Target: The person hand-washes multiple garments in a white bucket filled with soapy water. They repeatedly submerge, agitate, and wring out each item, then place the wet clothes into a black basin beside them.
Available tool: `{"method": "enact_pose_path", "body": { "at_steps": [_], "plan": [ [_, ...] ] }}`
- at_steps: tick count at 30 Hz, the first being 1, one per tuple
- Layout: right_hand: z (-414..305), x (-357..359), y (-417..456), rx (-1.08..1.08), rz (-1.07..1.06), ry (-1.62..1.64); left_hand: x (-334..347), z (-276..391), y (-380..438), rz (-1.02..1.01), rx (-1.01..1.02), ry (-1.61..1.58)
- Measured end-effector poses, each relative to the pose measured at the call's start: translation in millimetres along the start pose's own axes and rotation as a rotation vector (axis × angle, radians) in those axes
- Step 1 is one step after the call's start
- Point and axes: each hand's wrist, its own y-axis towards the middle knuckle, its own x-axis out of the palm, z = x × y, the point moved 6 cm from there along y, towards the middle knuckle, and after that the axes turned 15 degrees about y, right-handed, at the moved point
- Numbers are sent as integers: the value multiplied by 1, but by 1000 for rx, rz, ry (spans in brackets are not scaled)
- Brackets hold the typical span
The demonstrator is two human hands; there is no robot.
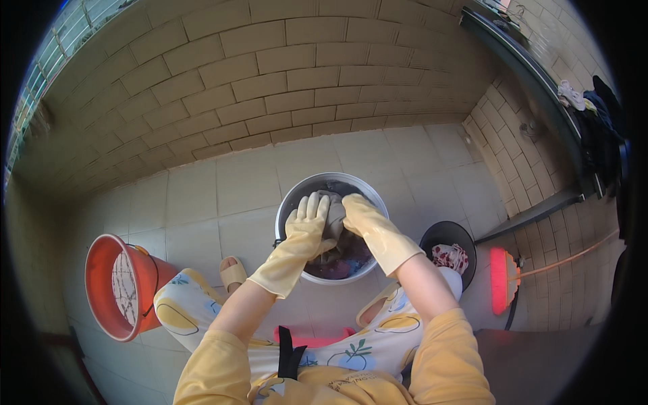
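A round white-rimmed bucket stands on the floor in front of me, holding dark water and wet laundry. Grey cloth lies bunched in it between my hands. My left hand, in a pale yellow rubber glove, rests against the cloth with fingers straight and thumb spread. In a matching glove, my right hand has its fingers curled at the cloth's right side; its fingertips are partly hidden. Darker purple and blue fabric shows low in the bucket.
An orange bucket with patterned fabric stands left. At right are a black basin holding red-and-white cloth and a pink-bristled broom. Clothes hang over a dark ledge. A brick-patterned wall rises ahead.
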Motion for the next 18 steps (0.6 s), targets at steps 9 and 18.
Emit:
{"method": "enact_pose_path", "body": {
  "at_steps": [9, 18],
  "plan": [
    [65, 90, 33, 176, 82, -244, 122, 4, 27, -347, -76, 154],
    [74, 83, 32, 41, 71, -73, 125, -9, 31, -498, -199, -94]
  ]
}}
